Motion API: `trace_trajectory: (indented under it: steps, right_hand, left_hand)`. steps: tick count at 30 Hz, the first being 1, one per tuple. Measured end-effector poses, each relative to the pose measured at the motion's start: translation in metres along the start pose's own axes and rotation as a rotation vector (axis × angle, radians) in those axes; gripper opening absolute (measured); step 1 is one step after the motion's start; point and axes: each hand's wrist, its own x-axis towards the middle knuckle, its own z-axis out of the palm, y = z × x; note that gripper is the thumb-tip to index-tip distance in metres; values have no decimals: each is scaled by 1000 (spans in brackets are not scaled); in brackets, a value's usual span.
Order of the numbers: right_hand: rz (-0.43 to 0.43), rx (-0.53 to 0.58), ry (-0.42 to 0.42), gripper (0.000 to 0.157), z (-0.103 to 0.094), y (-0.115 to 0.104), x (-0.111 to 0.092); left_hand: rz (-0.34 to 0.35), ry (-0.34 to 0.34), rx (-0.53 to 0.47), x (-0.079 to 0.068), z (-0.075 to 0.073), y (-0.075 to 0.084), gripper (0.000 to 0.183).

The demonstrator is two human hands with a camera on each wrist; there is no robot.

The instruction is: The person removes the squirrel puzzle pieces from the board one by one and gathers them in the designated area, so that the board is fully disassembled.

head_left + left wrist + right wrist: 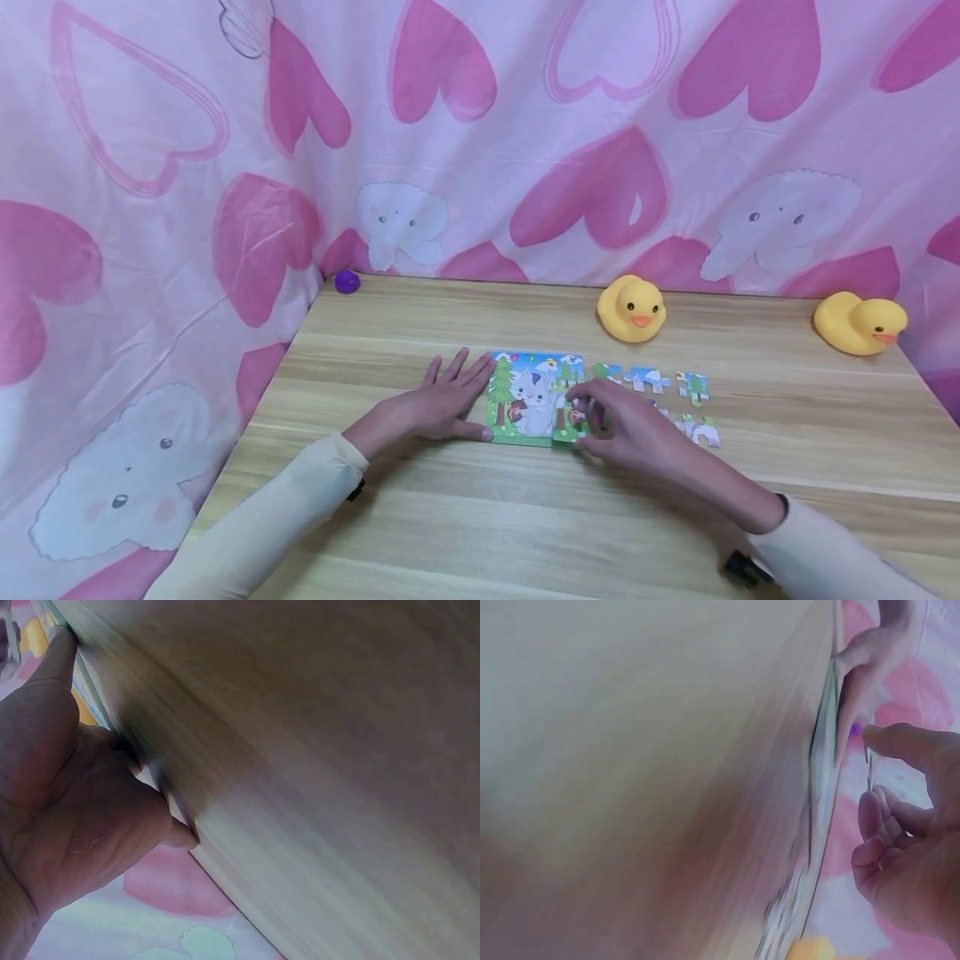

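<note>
A jigsaw puzzle (528, 392) with a grey-white cartoon animal and green trees lies on the table. My left hand (446, 406) is spread flat at its left side, fingertips by the upper left corner and thumb at the lower left. Over the puzzle's right part, my right hand (633, 425) pinches a puzzle piece (564, 421) between thumb and fingers. The right wrist view catches that piece (870, 761) edge-on, thin and raised above the puzzle. To the right lie several loose puzzle pieces (647, 379), partly hidden behind the right hand.
One yellow rubber duck (632, 310) stands behind the loose pieces, and another duck (858, 323) near the right edge of the wooden table (465, 517). A small purple object (347, 282) sits at the back left corner. Pink heart-patterned cloth (480, 167) hangs behind and at the sides.
</note>
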Motion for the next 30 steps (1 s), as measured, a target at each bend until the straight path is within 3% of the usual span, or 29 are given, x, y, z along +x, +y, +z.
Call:
trace_trajectory:
  steps: [7, 15, 30]
  right_hand:
    - [-47, -108, 33, 46, -10, 24, -28]
    - [-52, -147, -24, 48, -10, 36, -49]
    - [-72, -167, -56, 51, -14, 42, -53]
  left_hand:
    - [-2, 0, -5, -2, 0, 0, 114]
    - [10, -1, -1, 0, 0, 2, 114]
    - [12, -2, 5, 0, 0, -1, 114]
